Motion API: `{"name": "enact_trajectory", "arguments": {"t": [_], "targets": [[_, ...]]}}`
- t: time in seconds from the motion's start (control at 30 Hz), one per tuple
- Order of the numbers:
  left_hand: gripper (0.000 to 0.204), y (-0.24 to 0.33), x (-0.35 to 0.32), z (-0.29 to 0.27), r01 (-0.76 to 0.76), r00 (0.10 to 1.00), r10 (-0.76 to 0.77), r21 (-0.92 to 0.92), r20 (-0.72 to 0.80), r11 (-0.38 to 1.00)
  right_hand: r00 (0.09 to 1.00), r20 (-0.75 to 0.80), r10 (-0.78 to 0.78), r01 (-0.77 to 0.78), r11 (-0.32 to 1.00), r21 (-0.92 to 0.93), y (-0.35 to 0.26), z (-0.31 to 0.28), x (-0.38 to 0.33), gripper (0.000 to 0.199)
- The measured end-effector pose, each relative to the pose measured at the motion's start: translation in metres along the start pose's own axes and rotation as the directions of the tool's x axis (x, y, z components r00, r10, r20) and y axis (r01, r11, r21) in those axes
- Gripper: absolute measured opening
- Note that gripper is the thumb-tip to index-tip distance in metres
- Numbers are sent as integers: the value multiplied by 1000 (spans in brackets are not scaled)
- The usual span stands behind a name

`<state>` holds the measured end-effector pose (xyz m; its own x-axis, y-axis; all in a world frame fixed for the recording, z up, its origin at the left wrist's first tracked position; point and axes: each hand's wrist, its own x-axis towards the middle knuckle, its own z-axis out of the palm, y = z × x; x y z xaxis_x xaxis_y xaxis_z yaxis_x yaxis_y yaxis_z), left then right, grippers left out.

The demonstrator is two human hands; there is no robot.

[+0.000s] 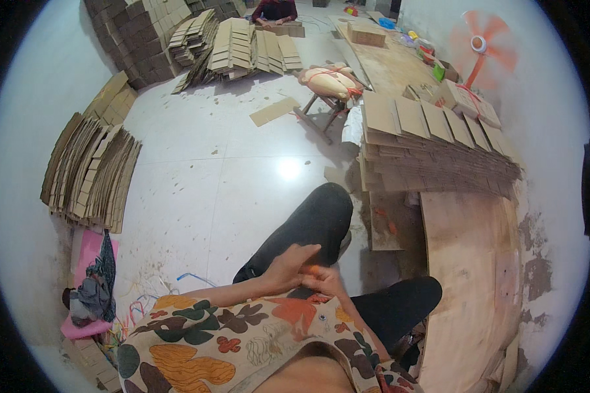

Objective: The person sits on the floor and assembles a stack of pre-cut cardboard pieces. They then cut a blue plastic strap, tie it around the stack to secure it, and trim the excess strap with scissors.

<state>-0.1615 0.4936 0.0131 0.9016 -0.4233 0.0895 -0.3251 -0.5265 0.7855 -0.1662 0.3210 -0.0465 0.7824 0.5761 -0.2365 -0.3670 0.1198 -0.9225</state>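
My hands are close together in front of my lap, over the black trousers (308, 219). My left hand (287, 268) is bent inward, its fingers closed and partly hidden, with one digit pointing right. My right hand (326, 283) is curled shut just beside it. A small orange thing (314, 269) shows between the two, in the grip of my right hand; its kind cannot be made out. Whether my left hand also holds something is hidden. A patterned shirt (242, 334) covers my front below the hands.
Flat cardboard stacks stand at the left wall (92, 170), at the far side (233, 49), and on the right (432, 147). A padded stool (331, 82) stands ahead. A wooden board (469, 262) lies at my right. An orange fan (480, 46) spins; another person (275, 12) works far off.
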Motion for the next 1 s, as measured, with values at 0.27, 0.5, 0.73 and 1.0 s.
{"name": "enact_trajectory", "arguments": {"t": [0.27,0.5,0.73,1.0], "targets": [[60,-13,1,-1,103,979,-2,-484,205,869,992,-37,120,-86,866,493,-15,-3,-20,33],[33,-18,16,6,264,935,-26,-642,355,720,983,143,117,-149,961,234,-6,-13,-11,38],[26,-10,4,-7,269,960,-207,-415,189,869,975,215,60,-143,909,392,-3,-15,-20,34],[22,-10,11,-2,151,985,-87,-500,149,853,969,239,57,-155,898,411,1,-15,-15,34]]}}
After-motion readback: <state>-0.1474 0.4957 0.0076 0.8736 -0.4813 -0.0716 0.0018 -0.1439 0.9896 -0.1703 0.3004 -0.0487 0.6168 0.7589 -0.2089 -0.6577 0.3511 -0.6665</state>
